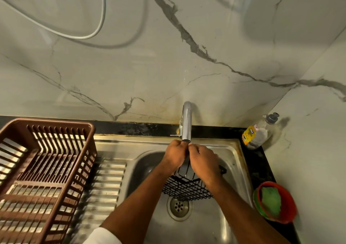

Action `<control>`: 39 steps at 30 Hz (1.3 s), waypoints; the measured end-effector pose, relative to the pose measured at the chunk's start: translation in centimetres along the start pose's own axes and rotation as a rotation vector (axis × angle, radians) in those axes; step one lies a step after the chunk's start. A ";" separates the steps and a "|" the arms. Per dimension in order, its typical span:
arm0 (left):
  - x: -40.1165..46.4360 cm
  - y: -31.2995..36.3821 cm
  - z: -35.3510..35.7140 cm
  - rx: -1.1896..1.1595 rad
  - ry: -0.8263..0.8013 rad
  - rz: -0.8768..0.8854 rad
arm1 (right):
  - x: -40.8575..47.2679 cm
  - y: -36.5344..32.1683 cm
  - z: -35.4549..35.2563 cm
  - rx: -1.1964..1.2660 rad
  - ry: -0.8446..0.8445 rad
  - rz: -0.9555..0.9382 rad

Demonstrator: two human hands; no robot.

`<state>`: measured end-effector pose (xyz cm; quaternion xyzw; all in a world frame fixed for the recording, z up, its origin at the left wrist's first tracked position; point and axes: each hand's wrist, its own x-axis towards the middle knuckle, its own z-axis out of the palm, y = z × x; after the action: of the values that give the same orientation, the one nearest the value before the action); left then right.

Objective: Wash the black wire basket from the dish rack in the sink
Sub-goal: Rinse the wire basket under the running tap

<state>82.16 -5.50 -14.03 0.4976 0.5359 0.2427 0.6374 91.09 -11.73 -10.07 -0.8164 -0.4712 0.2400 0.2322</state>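
- The black wire basket [187, 186] is in the bowl of the steel sink [232, 150], held tilted above the round drain [179, 207], which lies just at its 6 o'clock edge. Its mesh base faces the camera low down, and its upper rim runs up under the two hands.
- The left hand [175, 154] is curled at the basket's upper end, right below the mouth of the chrome tap [186, 123]. Its fingers are bent as if round the rim, though the wire they would grip is hidden behind the knuckles.
- The right hand [204, 162] sits just at 3 o'clock of the left, almost touching it, with its fingers likewise curled over the top of the basket. The hold itself is covered by the back of the hand.
- Both forearms reach in from 6 o'clock, and a white sleeve [102, 236] shows at the bottom edge on the left arm.
- The tap stands at 12 o'clock of the sink, its spout ending directly over the hands. Whether water runs cannot be told.
- A brown plastic dish rack [46, 168] stands at 9 o'clock of the bowl on the ribbed draining board [106, 183].
- At 2 o'clock of the sink, in the corner of the black counter, stands a clear soap bottle [259, 132] with a yellow label and grey cap.
- At 4 o'clock, a red bowl [288, 204] on the counter edge holds a green scrub pad [271, 200].
- A white cable [101, 19] loops across the marble wall at 11 o'clock.
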 end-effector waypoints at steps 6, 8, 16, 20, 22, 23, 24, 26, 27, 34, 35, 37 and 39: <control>-0.3 -0.9 -1.0 0.071 -0.057 0.077 | 0.9 0.8 -2.1 0.223 0.142 0.053; 0.0 -1.9 -2.1 0.059 -0.022 0.028 | 1.4 1.2 -2.9 0.301 0.159 0.091; -0.4 0.3 0.9 0.207 -0.208 0.125 | 2.1 1.8 -2.5 0.269 0.168 0.193; -0.4 1.2 2.6 0.286 -0.225 0.222 | 2.4 2.5 -1.6 0.287 0.174 0.229; -0.4 1.0 1.9 0.319 -0.214 0.222 | 2.4 2.8 -1.4 0.311 0.191 0.248; -0.2 0.7 1.2 0.347 -0.201 0.213 | 2.3 2.9 -1.4 0.318 0.200 0.248; 0.1 0.1 0.4 0.378 -0.184 0.205 | 2.1 2.9 -1.4 0.331 0.211 0.241; 0.8 -1.1 -1.3 0.445 -0.116 0.207 | 1.9 2.9 -1.8 0.379 0.224 0.229; 1.2 -1.8 -2.1 0.479 -0.092 0.202 | 1.8 3.0 -1.9 0.396 0.224 0.219; -0.5 1.5 0.8 0.289 -0.143 0.105 | 1.4 1.4 -1.1 0.277 0.169 0.158; -0.6 2.0 1.4 0.268 -0.123 0.063 | 1.4 1.2 -1.0 0.275 0.162 0.153; -0.4 2.1 1.6 0.288 -0.083 0.045 | 1.0 0.9 -1.1 0.292 0.137 0.129; 0.2 1.5 0.9 0.279 -0.069 0.049 | 0.4 0.8 -0.9 0.251 0.119 0.069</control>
<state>83.42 -5.14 -12.84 0.6024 0.5299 0.1642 0.5739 92.34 -11.89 -9.91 -0.8094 -0.3945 0.2561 0.3515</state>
